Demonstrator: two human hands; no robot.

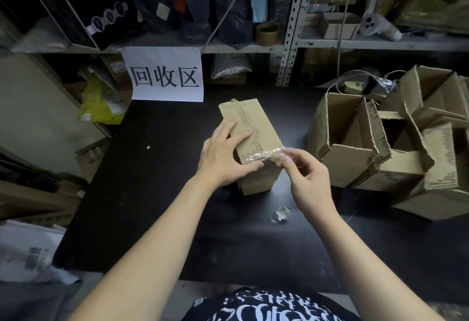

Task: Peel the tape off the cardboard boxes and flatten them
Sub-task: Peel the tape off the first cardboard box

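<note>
"回收区" on white paper sign (166, 74); "FULL FACE MASK" on black box (94, 3)

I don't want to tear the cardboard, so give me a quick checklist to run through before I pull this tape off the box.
1. Box steadied: the left hand presses flat on top of the cardboard box. Ok.
2. Grip on the tape: the right hand pinches the clear tape at the box's near right corner. Ok.
3. Tape free of the box: the strip is stuck across the near top edge. Not ok.
4. Room to pull: the opened boxes stand apart to the right, and there is bare table nearby. Ok.
5. Tape on the underside or far end: hidden. Cannot tell.
6. Loose waste: a crumpled tape scrap lies clear of the box. Ok.
</note>
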